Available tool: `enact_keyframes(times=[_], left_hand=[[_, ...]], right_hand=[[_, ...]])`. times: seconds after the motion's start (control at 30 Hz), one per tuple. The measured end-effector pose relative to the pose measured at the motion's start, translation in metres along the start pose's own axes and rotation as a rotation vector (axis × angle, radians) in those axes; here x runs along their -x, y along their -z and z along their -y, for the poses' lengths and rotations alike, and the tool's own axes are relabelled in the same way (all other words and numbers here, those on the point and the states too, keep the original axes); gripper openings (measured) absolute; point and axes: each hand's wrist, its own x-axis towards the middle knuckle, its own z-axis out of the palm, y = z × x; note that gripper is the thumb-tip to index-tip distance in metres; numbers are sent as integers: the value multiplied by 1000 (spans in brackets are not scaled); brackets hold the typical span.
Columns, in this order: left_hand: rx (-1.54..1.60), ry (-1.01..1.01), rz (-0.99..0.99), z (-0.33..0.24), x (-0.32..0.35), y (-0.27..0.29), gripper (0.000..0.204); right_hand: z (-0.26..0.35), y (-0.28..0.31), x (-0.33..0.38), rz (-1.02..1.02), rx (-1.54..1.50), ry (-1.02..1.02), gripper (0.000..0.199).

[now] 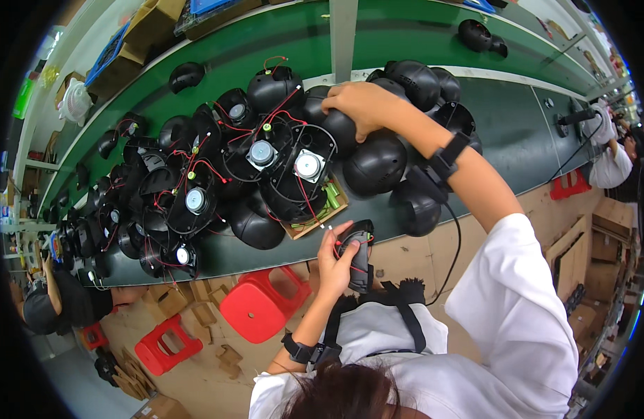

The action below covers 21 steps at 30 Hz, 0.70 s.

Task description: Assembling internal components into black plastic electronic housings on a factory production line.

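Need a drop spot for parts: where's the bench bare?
Right: dark bench between the black shells and the black device. Behind: green strip between the white post and the far shell pair. Crowded: bench left of the post, with shells and wired speakers.

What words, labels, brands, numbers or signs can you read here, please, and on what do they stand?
None can be read.
Black part in the left hand: no legible text.
Black shell under the right hand: none legible.
Cardboard boxes at right: any print is too small or blurred.

The black shells look like smooth, faintly glossy plastic.
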Motion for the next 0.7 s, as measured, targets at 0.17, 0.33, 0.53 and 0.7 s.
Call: enact_keyframes(times=[0.17, 0.33, 0.53, 0.7], left_hand=[[-91, -77, 61, 4, -14, -3, 37], [-141, -97, 6, 2, -20, -3, 36], [-460, -193, -118, -15, -8, 20, 38], [-469, -164, -153, -4, 5, 33, 38]], right_hand=[[-29, 27, 47, -279, -306, 66, 69], [-3, 34, 118, -541, -683, -45, 66], [107, -34, 200, -474, -459, 29, 47], [134, -95, 204, -401, -193, -154, 32]])
